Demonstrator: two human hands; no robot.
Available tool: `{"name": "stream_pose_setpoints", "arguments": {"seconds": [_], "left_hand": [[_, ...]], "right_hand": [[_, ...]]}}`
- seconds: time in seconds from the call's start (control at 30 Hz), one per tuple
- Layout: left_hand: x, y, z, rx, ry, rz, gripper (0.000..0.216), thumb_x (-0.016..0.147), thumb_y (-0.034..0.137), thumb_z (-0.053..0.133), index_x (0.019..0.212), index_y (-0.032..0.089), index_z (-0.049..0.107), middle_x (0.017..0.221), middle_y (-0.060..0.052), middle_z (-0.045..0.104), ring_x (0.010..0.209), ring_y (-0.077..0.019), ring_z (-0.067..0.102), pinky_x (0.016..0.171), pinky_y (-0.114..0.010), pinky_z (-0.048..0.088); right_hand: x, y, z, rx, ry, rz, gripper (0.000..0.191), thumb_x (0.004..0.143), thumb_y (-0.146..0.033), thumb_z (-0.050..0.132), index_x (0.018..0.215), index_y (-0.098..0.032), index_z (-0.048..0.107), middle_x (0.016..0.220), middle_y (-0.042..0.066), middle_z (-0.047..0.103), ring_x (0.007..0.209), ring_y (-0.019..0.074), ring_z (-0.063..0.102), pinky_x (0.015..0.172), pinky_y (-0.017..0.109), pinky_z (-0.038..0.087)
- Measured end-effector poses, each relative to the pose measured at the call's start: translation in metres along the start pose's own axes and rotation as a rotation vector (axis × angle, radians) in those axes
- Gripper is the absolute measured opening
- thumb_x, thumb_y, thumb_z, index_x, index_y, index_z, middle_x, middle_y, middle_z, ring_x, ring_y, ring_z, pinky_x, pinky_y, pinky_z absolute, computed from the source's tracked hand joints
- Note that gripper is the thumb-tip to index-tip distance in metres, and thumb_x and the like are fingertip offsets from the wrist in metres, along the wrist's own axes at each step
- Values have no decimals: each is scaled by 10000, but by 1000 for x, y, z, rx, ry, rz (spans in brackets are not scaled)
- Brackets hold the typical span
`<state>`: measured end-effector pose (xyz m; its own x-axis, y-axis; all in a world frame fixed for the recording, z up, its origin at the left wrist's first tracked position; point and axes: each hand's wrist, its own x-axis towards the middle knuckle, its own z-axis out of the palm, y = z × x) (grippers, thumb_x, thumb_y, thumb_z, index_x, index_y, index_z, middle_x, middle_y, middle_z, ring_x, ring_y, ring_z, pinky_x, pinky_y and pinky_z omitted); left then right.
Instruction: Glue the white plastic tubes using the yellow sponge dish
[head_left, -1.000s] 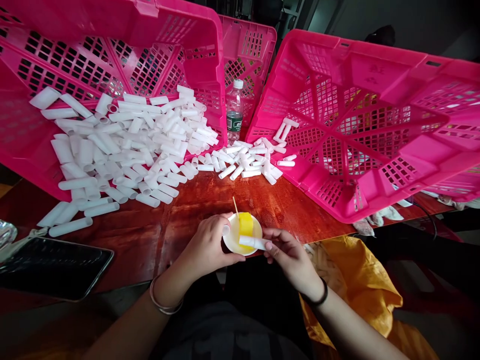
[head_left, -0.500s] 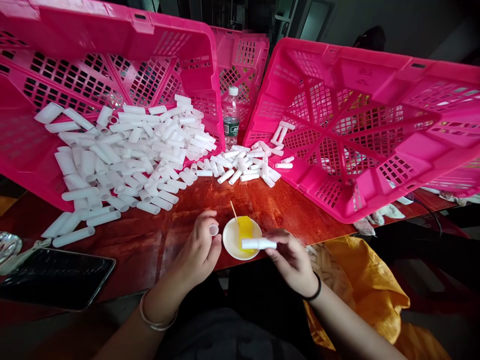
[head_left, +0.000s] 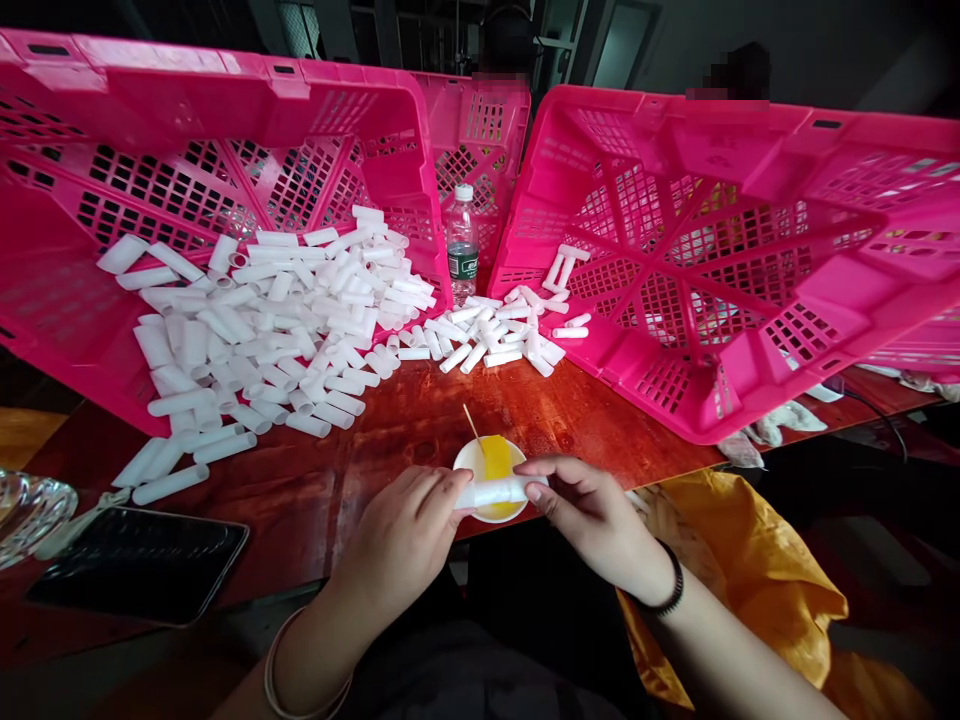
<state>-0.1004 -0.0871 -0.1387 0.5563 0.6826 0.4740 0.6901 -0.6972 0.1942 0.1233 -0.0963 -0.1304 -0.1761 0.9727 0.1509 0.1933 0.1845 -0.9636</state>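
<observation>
My left hand (head_left: 409,530) and my right hand (head_left: 600,525) meet just above a small white dish (head_left: 466,456). Between them lies a roughly level white plastic tube (head_left: 491,493), its left end pinched in my left fingers. My right thumb and fingers grip a white stepped tube piece (head_left: 531,484) in line with it. The two parts touch end to end; how deeply one sits in the other is hidden. Behind them, the dish bears a yellow piece (head_left: 496,457) and a thin wooden stick (head_left: 472,422).
White tubes (head_left: 247,340) spill from a tilted pink crate (head_left: 360,95) at left. Smaller white pieces (head_left: 487,335) lie near a water bottle (head_left: 463,245) and the right pink crate (head_left: 637,110). A phone (head_left: 142,565) rests front left; orange cloth (head_left: 750,550) hangs at right.
My left hand has turned and moved right with its tube, bringing it against the piece in my right hand. Both parts now form one line. The view has shifted slightly.
</observation>
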Motion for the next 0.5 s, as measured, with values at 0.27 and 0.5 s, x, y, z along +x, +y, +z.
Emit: {"name": "stream_pose_setpoints", "arguments": {"seconds": [0.27, 0.5], "left_hand": [[1, 14, -3, 52, -38, 37, 218, 936, 200, 431, 1097, 136, 564, 837, -89, 666, 719, -233, 624, 615, -357, 525], [9, 46, -7, -1034, -424, -524, 231, 893, 379, 462, 881, 180, 579, 634, 3, 516, 493, -115, 438, 463, -235, 374]], "right_hand": [[-4, -10, -1, -152, -82, 33, 243, 945, -353, 470, 818, -183, 589, 703, 4, 581, 629, 117, 539, 585, 213, 458], [3, -24, 1, -474, -89, -432, 324, 936, -256, 385, 634, -217, 498, 551, 1, 520, 521, 132, 489, 555, 268, 411]]}}
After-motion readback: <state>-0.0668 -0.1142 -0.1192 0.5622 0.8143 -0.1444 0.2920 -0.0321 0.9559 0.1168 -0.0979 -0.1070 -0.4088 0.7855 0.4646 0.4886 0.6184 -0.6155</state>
